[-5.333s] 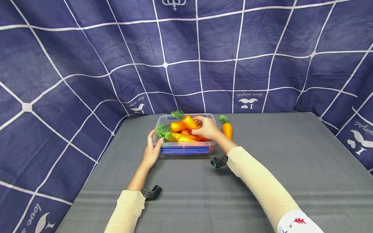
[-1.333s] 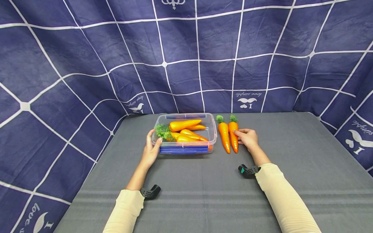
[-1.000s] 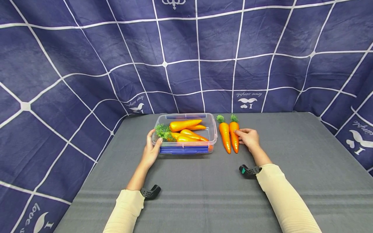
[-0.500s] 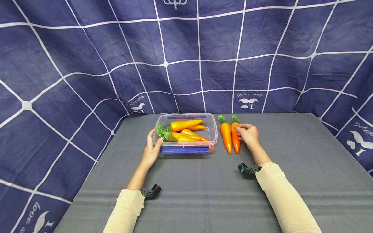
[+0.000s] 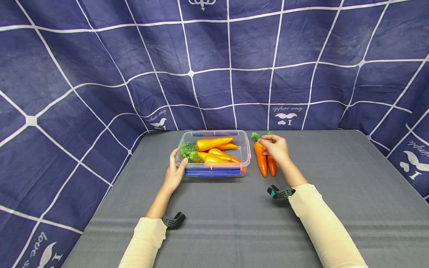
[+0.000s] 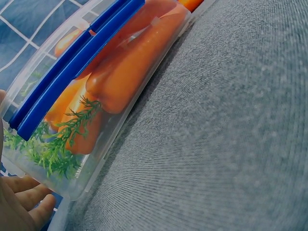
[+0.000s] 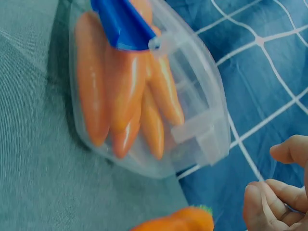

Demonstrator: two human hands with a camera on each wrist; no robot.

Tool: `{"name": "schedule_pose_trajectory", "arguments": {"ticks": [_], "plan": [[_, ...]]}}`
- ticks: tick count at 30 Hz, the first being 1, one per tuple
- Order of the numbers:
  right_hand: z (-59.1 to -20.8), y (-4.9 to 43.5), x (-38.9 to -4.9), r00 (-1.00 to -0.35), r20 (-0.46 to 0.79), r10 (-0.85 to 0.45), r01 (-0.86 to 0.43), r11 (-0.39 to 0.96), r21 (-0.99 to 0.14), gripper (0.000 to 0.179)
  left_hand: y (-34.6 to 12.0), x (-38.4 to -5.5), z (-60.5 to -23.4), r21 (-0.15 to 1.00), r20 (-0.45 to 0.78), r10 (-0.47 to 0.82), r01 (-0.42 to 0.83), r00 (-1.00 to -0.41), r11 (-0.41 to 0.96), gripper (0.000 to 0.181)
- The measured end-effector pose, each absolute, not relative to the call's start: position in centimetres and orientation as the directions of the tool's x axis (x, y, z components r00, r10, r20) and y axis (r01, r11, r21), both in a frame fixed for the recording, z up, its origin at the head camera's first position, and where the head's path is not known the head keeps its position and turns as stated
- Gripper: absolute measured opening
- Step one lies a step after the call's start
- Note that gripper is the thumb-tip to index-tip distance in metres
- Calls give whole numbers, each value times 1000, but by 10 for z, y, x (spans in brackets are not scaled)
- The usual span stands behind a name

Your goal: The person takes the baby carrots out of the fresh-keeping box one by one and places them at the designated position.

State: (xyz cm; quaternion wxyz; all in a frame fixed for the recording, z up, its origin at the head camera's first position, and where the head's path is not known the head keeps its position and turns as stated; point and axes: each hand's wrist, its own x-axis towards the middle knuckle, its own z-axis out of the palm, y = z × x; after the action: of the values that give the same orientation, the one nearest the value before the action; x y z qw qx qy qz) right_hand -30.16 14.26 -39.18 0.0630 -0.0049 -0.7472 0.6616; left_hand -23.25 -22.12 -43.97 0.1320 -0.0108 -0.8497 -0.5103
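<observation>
In the head view, my left hand grips the left end of a clear plastic food container, thumb at its rim. Blue clips run along its long sides. Several glossy orange carrots lie inside, leafy green tops to the left. Right of the container two carrots lie side by side on the cloth, a left carrot and a right carrot. My right hand is above their upper ends, partly covering the right one. In the right wrist view its fingertips are apart from the thumb, nothing between them.
A grey cloth covers the table. Behind and to the left hangs a dark blue curtain with white grid lines, meeting the table's back edge just past the container. Black bands with camera mounts sit on both wrists.
A carrot went from the container to the cloth, beside the one lying there. My right hand has since let go of it and moved up and left over the tops. The left hand stayed put.
</observation>
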Motion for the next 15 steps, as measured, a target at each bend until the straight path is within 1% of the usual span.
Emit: {"name": "schedule_pose_trajectory", "arguments": {"ticks": [7, 15], "plan": [[-384, 125, -297, -991, 134, 28, -128, 152, -980, 37, -222, -232, -440, 863, 245, -114, 163, -963, 478, 56], [-376, 106, -290, -976, 211, -61, -215, 75, -974, 37, -221, -233, -441, 854, 268, -116, 181, -956, 488, 57]]}}
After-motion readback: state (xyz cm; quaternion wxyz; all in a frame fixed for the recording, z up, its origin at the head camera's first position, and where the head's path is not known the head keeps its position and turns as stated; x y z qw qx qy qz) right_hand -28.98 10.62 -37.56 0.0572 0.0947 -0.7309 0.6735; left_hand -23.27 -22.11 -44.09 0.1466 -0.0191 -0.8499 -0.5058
